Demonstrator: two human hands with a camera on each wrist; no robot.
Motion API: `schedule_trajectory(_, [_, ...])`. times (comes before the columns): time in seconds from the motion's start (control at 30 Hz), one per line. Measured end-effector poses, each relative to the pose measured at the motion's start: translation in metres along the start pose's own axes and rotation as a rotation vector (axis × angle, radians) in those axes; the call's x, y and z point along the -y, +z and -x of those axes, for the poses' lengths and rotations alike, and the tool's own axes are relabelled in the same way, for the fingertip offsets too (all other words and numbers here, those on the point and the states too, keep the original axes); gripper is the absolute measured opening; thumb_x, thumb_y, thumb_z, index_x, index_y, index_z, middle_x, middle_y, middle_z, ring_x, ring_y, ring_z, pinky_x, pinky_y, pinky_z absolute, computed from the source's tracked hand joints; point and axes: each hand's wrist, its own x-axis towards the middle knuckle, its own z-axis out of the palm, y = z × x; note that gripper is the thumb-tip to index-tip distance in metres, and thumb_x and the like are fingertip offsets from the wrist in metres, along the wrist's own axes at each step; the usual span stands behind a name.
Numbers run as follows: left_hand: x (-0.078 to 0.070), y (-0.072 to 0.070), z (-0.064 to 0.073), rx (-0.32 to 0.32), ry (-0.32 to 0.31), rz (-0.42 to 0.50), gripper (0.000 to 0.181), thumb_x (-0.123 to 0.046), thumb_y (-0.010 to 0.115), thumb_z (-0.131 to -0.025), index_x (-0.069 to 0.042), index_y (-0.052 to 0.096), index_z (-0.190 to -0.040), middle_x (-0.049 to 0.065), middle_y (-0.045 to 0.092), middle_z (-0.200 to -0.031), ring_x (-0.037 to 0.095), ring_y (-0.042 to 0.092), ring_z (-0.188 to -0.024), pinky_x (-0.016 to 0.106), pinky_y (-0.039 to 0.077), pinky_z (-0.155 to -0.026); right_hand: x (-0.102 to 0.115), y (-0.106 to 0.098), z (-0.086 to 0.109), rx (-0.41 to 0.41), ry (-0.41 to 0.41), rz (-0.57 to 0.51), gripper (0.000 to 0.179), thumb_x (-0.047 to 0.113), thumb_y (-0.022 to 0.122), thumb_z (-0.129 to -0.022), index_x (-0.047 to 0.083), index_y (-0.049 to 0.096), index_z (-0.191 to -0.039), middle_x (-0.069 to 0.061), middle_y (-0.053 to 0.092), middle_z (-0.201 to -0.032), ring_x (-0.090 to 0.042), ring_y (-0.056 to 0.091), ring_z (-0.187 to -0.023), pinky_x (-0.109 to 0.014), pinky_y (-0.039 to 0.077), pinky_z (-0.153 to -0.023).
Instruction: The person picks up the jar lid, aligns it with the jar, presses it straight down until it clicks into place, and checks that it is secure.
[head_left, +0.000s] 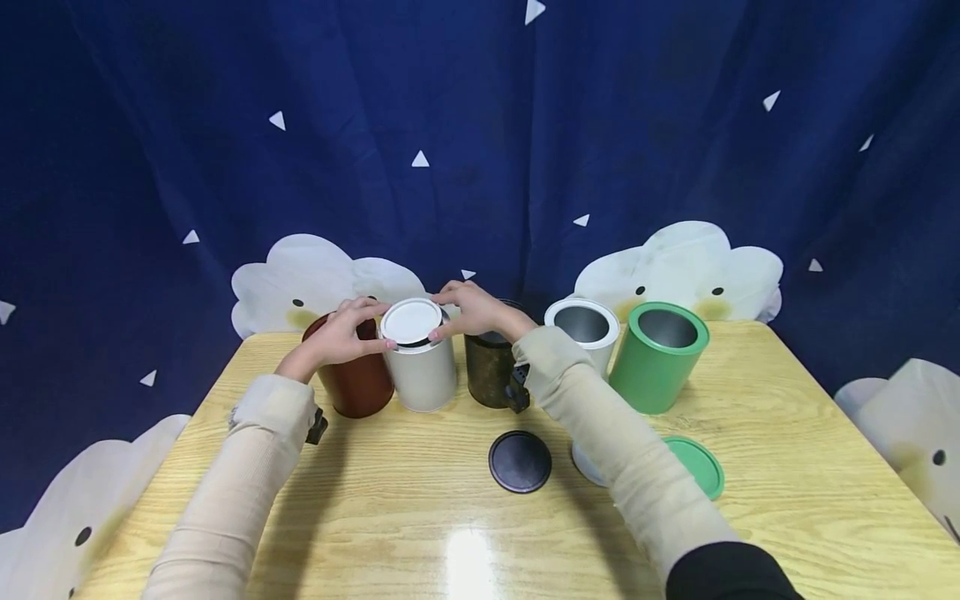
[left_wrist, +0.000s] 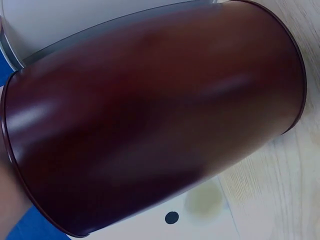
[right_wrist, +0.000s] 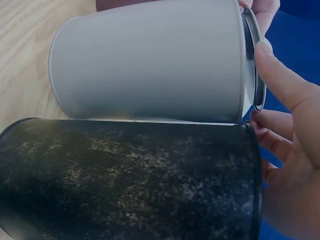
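Observation:
A round white lid [head_left: 411, 322] sits slightly raised and tilted on the mouth of a white canister [head_left: 425, 379], with a dark gap under its near edge. My left hand [head_left: 345, 335] pinches the lid's left side, thumb near the front rim. On the opposite side my right hand [head_left: 474, 312] pinches it, and in the right wrist view its thumb [right_wrist: 280, 75] presses the lid's edge [right_wrist: 259, 75]. A dark red canister [left_wrist: 150, 120] stands just left, its top mostly behind my left hand. Close on the right is a mottled black canister [right_wrist: 130, 175], partly under my right wrist.
Further right stand a second white canister [head_left: 606, 357] and a green canister [head_left: 651, 373], both uncovered. A black lid [head_left: 520, 461] and a green lid [head_left: 699, 467] lie on the wooden table [head_left: 390, 517]. Another pale lid [head_left: 587, 465] is partly hidden by my right sleeve. A blue curtain hangs behind.

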Motion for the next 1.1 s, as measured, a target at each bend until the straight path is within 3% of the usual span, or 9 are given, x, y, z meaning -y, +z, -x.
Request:
schedule_trajectory(0.23, [-0.0009,0.0003,-0.0034,0.035,-0.006,-0.029,0.06,-0.027,0.07,-0.077,0.001,0.051,-0.127,0.025,0.042,-0.128,0.04,0.033,-0.114,0.058,0.022,-0.092,-0.0012,0.003,0.0004,0.039,0.065,0.038,0.068,0.036,0.073,-0.075,0.004,0.049,-0.13,-0.012,0.048,-0.125,-0.025,0.038,-0.113,-0.035,0.032,-0.095])
schedule_trajectory(0.57, [-0.0047,0.0008,-0.0038,0.102,-0.035,-0.097,0.064,-0.033,0.064,-0.082,-0.001,0.044,-0.133,0.025,0.039,-0.132,0.04,0.027,-0.119,0.057,0.02,-0.092,-0.004,0.0041,0.001,0.052,0.081,0.071,0.067,0.04,0.072,-0.075,0.007,0.051,-0.13,-0.01,0.047,-0.126,-0.024,0.038,-0.111,-0.036,0.033,-0.093])
schedule_trajectory(1.1, [-0.0001,0.0011,0.0016,0.07,-0.067,-0.107,0.066,-0.039,0.062,-0.082,-0.001,0.043,-0.133,0.027,0.037,-0.133,0.04,0.025,-0.12,0.059,0.017,-0.093,0.0036,0.0054,0.0003,0.015,0.042,0.127,0.057,0.037,0.07,-0.078,0.006,0.057,-0.124,-0.01,0.05,-0.122,-0.024,0.039,-0.109,-0.034,0.033,-0.092])
